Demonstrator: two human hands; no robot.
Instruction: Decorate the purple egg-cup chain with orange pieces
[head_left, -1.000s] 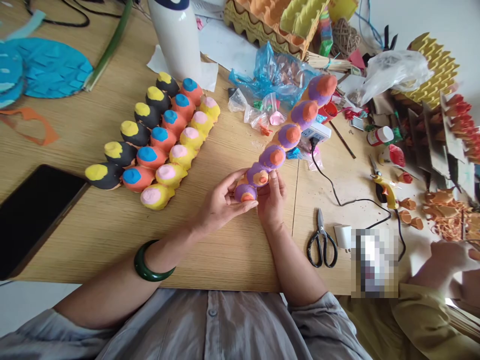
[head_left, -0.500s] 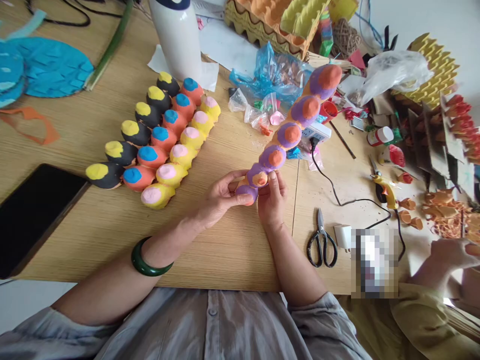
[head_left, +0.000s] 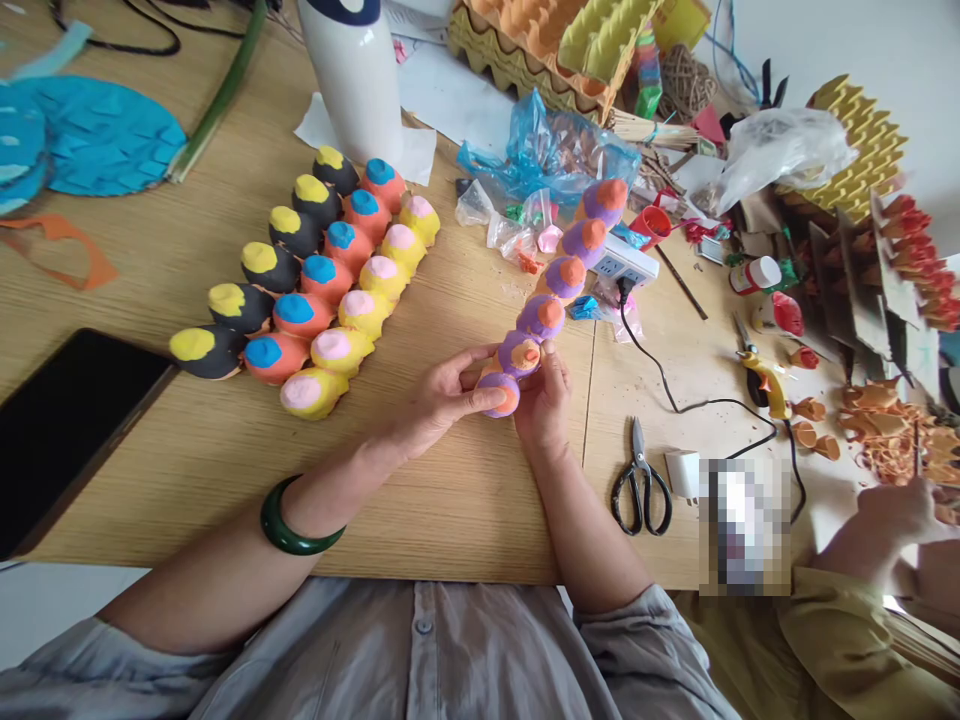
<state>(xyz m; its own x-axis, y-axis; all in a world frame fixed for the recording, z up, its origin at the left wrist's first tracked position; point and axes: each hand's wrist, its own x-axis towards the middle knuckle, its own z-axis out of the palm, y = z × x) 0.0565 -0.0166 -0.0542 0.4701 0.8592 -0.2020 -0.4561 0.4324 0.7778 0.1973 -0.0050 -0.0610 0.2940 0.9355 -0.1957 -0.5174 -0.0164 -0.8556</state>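
Both my hands hold the near end of a strip of egg-carton cups point(head_left: 541, 317) covered in purple with orange tips. My left hand point(head_left: 442, 400) pinches the end cup, thumb along its front. My right hand point(head_left: 545, 402) grips the strip's right side, its thumb beside the second cup and its other fingers mostly hidden. The strip's far end points away from me, over the table. On the table to the left stand three similar strips side by side: a black strip with yellow tips point(head_left: 241, 307), an orange strip with blue tips point(head_left: 291, 338) and a yellow strip with pink tips point(head_left: 343, 349).
Black-handled scissors point(head_left: 641, 490) lie right of my forearm, beside a white plug adapter point(head_left: 682, 472). A power strip point(head_left: 627, 262) with a black cord lies beyond. A phone point(head_left: 75, 440) and white bottle point(head_left: 356, 85) are leftward. At right, a co-worker's hand point(head_left: 892, 515) is near orange scraps.
The far end of the purple strip has tipped down toward the table, turning the end cup's orange tip more toward me. Both hands keep their hold. The co-worker's hand has shifted slightly.
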